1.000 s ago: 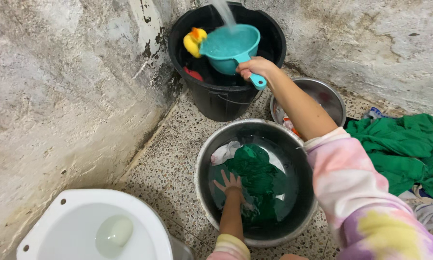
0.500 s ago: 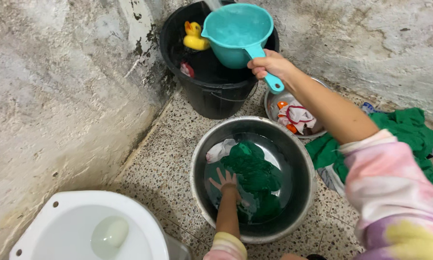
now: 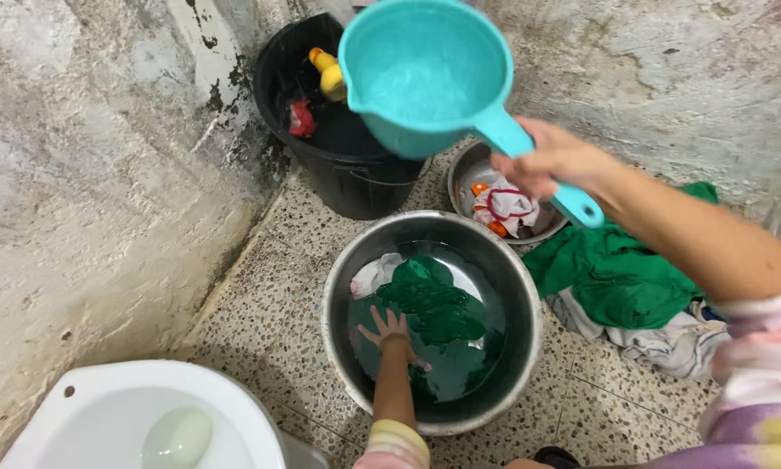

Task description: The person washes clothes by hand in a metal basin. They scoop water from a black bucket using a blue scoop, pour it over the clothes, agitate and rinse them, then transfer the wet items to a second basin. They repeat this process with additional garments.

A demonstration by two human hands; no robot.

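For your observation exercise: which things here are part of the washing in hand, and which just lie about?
In use: teal scoop in right hand; metal basin; green cloth under left hand.
Lying about: black bucket, small metal bowl, green pile, toilet.

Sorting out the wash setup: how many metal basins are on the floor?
2. The large metal basin with green cloth sits in the middle; the smaller metal basin sits behind it beside the black bucket, partly hidden.
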